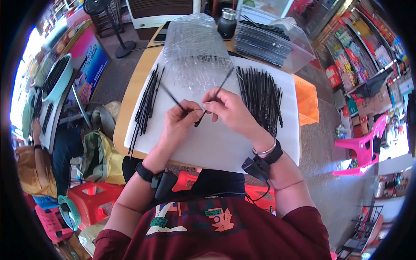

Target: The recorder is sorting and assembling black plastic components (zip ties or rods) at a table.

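Observation:
My left hand (182,119) is closed on a thin black stick (172,96) that points up and to the left. My right hand (227,108) pinches another thin black stick (225,79), slanting up to the right, its dark lower end showing below the fingers. Both hands meet fingertip to fingertip over the white sheet (203,149) on the table. A loose row of black sticks (147,104) lies left of my hands, and a thicker pile of black sticks (259,97) lies to the right. Beyond my hands rests a stack of clear plastic sleeves (195,39).
A clear plastic bin (301,54) of black sticks stands at the far right, beside a dark flask (227,24). A phone (161,32) lies at the far left corner. An orange crate (307,100) is right of the table. Another person's arm (40,160) shows at far left.

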A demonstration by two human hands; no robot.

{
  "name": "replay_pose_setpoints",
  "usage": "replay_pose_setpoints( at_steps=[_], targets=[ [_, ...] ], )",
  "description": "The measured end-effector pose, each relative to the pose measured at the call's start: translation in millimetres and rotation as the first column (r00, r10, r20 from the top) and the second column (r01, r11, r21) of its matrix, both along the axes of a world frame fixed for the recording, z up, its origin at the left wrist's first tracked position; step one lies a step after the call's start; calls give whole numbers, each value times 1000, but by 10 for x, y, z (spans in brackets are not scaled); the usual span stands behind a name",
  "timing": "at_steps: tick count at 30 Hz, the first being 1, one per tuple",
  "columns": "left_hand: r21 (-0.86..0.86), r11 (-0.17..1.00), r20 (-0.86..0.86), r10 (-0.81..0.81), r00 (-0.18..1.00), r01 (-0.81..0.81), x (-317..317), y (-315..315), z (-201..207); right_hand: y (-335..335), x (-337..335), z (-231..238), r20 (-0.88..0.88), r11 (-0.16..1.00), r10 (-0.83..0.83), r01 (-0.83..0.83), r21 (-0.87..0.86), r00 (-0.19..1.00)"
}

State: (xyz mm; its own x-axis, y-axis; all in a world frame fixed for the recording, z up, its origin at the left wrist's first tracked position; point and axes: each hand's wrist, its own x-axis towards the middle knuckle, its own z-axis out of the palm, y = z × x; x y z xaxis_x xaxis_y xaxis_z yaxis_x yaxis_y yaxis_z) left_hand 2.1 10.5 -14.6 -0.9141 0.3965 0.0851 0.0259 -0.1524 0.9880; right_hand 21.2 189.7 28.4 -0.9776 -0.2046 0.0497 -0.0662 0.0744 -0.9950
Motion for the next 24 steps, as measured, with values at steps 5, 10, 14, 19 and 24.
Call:
replay_pose_setpoints(
  at_steps=[5,10,14,19,24],
  targets=[
    [7,999,17,-43,999,43,-5,-27,7,13,-15,1,31,994,-13,16,-110,999],
    [-9,997,15,-70,997,70,-38,7,-24,17,10,3,-91,995,10,-19,-97,996],
    [-63,996,-10,-67,998,66,-19,-18,9,-10,42,84,-46,998,-45,43,-47,998],
    [-138,990,-29,-44,999,40,19,14,28,-41,39,17,-147,991,-87,100,84,985],
    [-230,969,65,-78,995,91,42,-6,154,-76,35,-45,-295,927,-122,215,307,948]
  ],
)
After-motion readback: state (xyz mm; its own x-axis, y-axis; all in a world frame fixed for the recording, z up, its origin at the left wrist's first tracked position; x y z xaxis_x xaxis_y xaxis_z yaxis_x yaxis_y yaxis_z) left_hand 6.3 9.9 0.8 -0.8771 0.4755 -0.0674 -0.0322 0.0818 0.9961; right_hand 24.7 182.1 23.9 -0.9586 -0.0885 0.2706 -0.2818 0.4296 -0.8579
